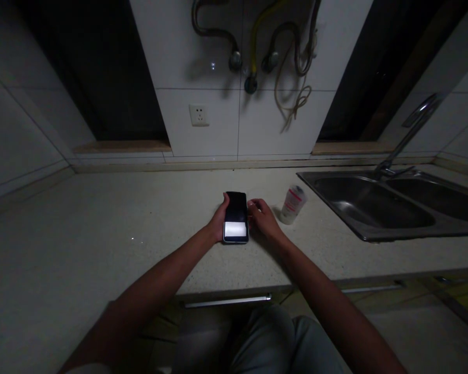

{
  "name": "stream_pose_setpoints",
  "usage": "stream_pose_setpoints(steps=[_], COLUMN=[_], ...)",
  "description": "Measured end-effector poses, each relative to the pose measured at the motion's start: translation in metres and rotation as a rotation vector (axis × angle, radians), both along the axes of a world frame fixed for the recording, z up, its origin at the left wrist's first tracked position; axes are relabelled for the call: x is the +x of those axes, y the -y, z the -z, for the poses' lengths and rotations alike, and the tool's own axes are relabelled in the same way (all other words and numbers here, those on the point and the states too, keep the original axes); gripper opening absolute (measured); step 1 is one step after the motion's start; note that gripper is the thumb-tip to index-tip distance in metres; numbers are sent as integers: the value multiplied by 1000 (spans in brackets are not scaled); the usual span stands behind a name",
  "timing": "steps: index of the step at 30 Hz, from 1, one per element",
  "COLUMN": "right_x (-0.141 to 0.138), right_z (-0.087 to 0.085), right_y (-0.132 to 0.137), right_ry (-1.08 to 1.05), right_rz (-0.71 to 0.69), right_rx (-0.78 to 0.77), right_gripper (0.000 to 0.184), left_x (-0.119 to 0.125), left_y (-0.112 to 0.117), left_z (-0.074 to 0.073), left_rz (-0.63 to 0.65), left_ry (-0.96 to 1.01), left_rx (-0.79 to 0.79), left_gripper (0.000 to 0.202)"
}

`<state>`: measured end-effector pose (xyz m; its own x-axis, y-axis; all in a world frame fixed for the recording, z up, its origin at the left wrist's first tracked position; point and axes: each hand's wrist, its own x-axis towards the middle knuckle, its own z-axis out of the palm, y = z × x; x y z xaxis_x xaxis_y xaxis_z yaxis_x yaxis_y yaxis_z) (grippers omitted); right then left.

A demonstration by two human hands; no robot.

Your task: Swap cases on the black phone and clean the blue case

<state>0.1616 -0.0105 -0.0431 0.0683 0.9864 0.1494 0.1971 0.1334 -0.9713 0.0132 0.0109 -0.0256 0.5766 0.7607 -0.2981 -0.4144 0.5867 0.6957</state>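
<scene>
A smartphone (236, 215) with a dark screen and a bright white patch near its bottom is held just above or on the counter. My left hand (219, 219) wraps its left side, the thumb lying along the upper left edge. At the phone's right edge is my right hand (262, 215), its fingers curled close to the side; whether they grip anything is too dark to make out. A clear plastic cup (293, 204) with red print stands a little to the right of my right hand.
The pale counter (101, 234) runs along a tiled wall. A double steel sink (359, 208) with a tall faucet (405, 130) is at the right. Hoses, valves and a tied cord hang on the wall above a power socket (198, 115). Drawer handles (228, 302) line the counter's front.
</scene>
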Motion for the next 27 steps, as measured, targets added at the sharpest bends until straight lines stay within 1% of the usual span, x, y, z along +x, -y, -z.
stream_pose_setpoints(steps=[5, 8, 12, 16, 19, 22, 25, 27], right_x=[-3, -4, -4, -4, -3, -2, -1, -1], right_z=[-5, -6, -3, -3, -7, -11, -12, -11], right_y=[2, 2, 0, 0, 1, 4, 7, 8], right_ry=[-114, -147, -202, -200, -202, -199, -196, -183], right_rz=[-56, -85, -109, -76, -29, -19, -72, -135], right_rx=[-72, -90, -90, -83, -107, -134, -166, -189], right_gripper=[41, 43, 46, 40, 34, 30, 32, 34], left_x=[1, 1, 1, 2, 1, -1, -3, -5], left_y=[-5, -8, -9, -7, -8, -9, -8, -8], left_z=[3, 6, 6, 3, 1, 1, 1, 0], left_rz=[-19, -34, -12, -43, -75, -72, -96, -156], left_ry=[-1, 26, 98, 158, 187, 209, 190, 167], left_rx=[73, 42, -31, -65, -65, -81, -95, -76], left_gripper=[83, 84, 83, 83, 82, 80, 82, 83])
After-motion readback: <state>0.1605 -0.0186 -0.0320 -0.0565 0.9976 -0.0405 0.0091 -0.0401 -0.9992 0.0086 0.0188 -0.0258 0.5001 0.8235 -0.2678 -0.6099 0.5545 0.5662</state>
